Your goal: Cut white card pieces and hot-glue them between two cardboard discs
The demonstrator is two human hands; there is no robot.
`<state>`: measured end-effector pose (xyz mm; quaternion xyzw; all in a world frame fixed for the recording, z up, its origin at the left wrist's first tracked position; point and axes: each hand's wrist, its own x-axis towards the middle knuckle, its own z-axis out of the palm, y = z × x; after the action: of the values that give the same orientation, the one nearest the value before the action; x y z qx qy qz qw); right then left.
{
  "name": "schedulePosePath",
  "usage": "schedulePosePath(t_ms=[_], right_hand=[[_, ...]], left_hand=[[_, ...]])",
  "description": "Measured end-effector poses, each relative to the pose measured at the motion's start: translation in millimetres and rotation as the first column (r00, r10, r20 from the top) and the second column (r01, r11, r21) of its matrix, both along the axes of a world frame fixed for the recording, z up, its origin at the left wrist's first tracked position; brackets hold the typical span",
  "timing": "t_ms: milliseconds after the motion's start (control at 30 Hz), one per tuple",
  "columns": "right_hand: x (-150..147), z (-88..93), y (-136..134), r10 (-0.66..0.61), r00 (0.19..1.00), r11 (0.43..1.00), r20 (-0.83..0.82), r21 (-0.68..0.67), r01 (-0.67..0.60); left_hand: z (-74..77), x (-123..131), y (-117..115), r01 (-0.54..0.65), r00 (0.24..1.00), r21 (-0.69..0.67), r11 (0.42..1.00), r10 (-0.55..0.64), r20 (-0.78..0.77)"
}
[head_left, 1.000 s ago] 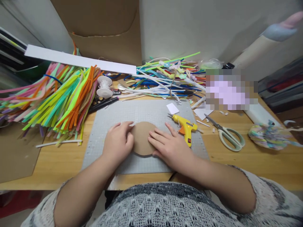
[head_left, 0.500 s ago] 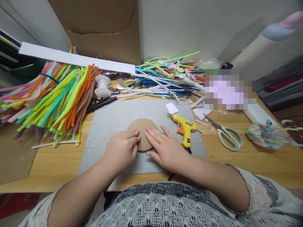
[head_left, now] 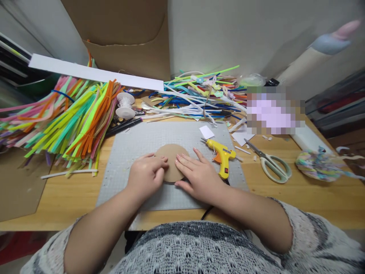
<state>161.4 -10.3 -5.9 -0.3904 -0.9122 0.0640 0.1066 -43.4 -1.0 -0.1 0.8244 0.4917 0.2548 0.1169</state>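
A round brown cardboard disc (head_left: pixel 172 167) lies on the grey cutting mat (head_left: pixel 122 148), between my two hands. My left hand (head_left: pixel 146 173) is closed at the disc's left edge, its fingers bent together over the top and its thumb low at the rim. Across the right side of the disc lies my right hand (head_left: pixel 199 175), open and flat, with fingers spread and pressing on the cardboard. A dark edge shows beneath the disc near my right thumb. Just beyond my right hand, a yellow hot glue gun (head_left: pixel 224 156) rests on the mat, nozzle pointing away to the left.
Scissors (head_left: pixel 270 163) with pale green handles lie right of the mat. Bundled pipe cleaners (head_left: pixel 76 118) fill the left, and loose ones (head_left: pixel 194 99) are heaped behind. A spool (head_left: pixel 125 105), a white strip (head_left: pixel 97 74) and paper pieces (head_left: pixel 207 132) lie around the mat.
My left hand's fingers have shifted slightly on the disc, and its thumb is drawn up more. My right hand stays flat in place. The view has moved a little.
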Motion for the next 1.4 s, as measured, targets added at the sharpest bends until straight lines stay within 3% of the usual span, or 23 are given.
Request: schedulePosePath(t_ms=[100,267,433,500,567,633,700,767,1100,1400], right_hand=[[3,-5.2,4,0.026,0.999,0.998,-0.035,0.057,-0.024],[8,-2.3,5,0.051,0.997,0.995,-0.058,0.090,-0.046],[16,8.6,4,-0.121,0.992,0.982,0.024,0.147,0.116],[17,11.0,3,-0.171,0.984,0.972,0.041,0.168,0.162],[15,11.7,2,-0.150,0.988,0.981,0.046,0.130,0.143],[11,11.4,-2,-0.086,0.995,0.995,0.049,0.061,0.083],[6,10.9,-7,-0.033,0.998,0.999,0.059,-0.009,0.033],[2,10.6,-11,-0.013,0.998,0.998,0.068,-0.059,0.017],[-3,12.3,-11,0.001,0.997,0.995,0.082,-0.101,0.007],[-1,12.7,-11,0.004,0.998,0.995,0.068,-0.099,0.002]], left_hand=[[-4.4,-2,6,-0.084,0.989,-0.050,0.995,0.089,0.118],[-4.0,-3,11,-0.099,0.992,-0.190,0.977,0.111,0.052],[10.2,-10,10,-0.309,0.951,-0.130,0.942,0.303,-0.066],[14.2,-12,9,-0.333,0.941,-0.085,0.939,0.326,-0.087],[14.6,-12,9,-0.248,0.967,-0.033,0.968,0.246,-0.064],[11.9,-11,8,-0.084,0.995,0.008,0.996,0.084,-0.045],[8.0,-9,7,0.071,0.996,-0.001,0.998,-0.070,-0.060],[5.1,-7,6,0.136,0.986,-0.034,0.990,-0.139,-0.088],[9.8,1,1,0.119,0.964,-0.062,0.991,-0.130,-0.231],[6.7,1,0,0.111,0.971,-0.055,0.992,-0.120,-0.209]])
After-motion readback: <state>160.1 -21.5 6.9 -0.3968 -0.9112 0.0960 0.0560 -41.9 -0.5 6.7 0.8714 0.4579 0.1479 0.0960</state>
